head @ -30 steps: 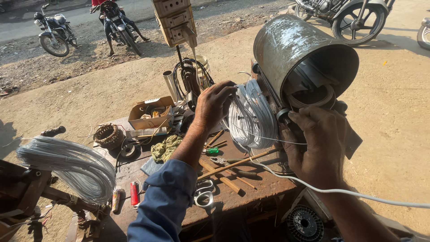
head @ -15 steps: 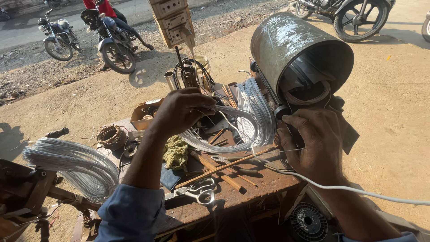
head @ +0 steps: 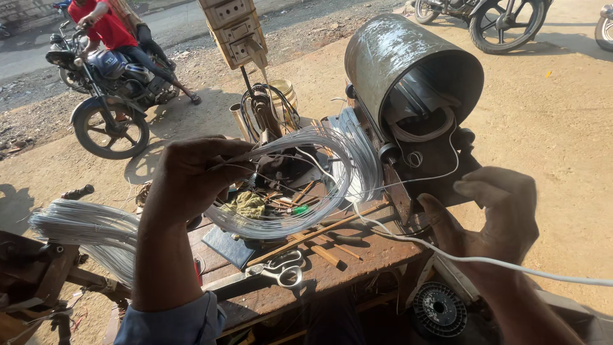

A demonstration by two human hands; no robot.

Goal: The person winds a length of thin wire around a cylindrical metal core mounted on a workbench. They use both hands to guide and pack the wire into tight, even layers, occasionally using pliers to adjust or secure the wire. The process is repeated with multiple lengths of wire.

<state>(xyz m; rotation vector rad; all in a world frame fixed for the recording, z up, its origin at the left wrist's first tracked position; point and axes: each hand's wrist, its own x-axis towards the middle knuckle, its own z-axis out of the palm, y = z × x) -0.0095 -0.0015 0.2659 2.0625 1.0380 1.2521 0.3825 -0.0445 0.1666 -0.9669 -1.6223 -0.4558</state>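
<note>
Silvery wire coil [head: 300, 185] hangs lifted above the table [head: 357, 255], pinched in my closed left hand [head: 191, 176], its end not yet freed from the metal drum [head: 408, 70], while my right hand [head: 498, 217] hovers half open, empty.

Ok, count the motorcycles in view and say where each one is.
3, perhaps more out of frame. One motorcycle with riders at upper left; a second motorcycle at the top edge, right of centre; a wheel of a third motorcycle at the top right corner.

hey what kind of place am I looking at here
Probably an open-air roadside repair stall for winding motors: a wooden workbench on bare dirt, a wire coil in the left hand, motorcycles parked nearby.
</note>
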